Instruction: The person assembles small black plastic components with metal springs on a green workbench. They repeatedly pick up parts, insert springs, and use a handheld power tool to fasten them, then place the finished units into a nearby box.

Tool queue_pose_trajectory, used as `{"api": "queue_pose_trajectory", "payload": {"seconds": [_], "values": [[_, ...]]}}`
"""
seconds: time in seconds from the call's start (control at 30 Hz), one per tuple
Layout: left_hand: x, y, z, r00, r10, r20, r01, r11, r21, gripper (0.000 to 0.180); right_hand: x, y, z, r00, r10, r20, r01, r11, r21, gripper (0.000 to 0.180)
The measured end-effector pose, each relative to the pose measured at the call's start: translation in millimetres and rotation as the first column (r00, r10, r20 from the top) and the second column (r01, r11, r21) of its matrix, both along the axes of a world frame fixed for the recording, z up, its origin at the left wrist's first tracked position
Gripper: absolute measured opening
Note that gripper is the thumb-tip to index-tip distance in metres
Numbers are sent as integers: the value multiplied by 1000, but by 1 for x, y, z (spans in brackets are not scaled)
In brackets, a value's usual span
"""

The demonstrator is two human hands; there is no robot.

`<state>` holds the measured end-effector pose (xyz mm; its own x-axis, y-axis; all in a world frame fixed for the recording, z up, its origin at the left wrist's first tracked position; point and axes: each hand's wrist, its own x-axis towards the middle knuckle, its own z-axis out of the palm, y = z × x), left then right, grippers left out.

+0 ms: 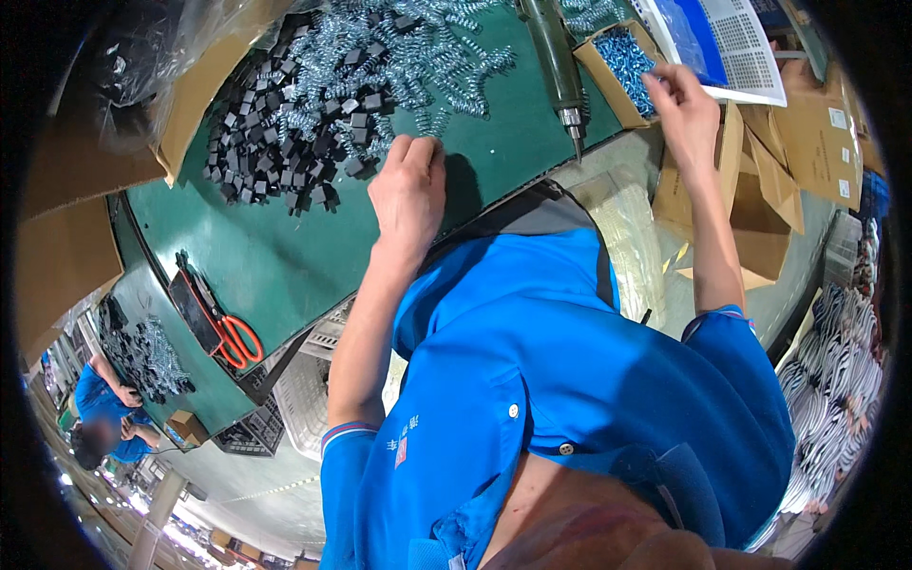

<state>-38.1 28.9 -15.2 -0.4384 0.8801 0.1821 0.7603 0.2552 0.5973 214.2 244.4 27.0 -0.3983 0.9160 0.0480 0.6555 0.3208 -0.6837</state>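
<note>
Reaching both ways across the green bench.
Left hand (408, 190) curled, knuckles up, grip hidden, at coiled springs (418, 57); right hand (682, 106) pinches glinting screws (627, 57).

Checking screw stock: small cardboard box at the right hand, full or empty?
Not empty: the open small cardboard box shows a heap of bluish screws; right hand reaches at it.

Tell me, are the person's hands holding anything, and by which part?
It cannot be told. The left hand rests at the springs and black parts; the right hand reaches into the box of screws, fingertips pinched.
</note>
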Motion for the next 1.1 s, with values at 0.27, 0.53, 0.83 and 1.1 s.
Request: {"api": "queue_pose_trajectory", "payload": {"seconds": [0.27,0.53,0.83,1.1], "values": [[78,6,4,947,-319,-38,301,842,448,20,-14,-147,-37,658,-551,-513,-432,282,-857,21],[77,10,3,826,-562,51,542,816,201,30,19,-144,-66,728,-496,-474,-124,584,-802,11],[37,141,16,618,-552,-560,716,689,112,28,3,-113,-77,980,-147,-133,111,963,-245,19],[38,147,8,535,-660,-527,738,669,-90,27,-5,-112,-61,990,-138,-41,121,951,-286,21]]}}
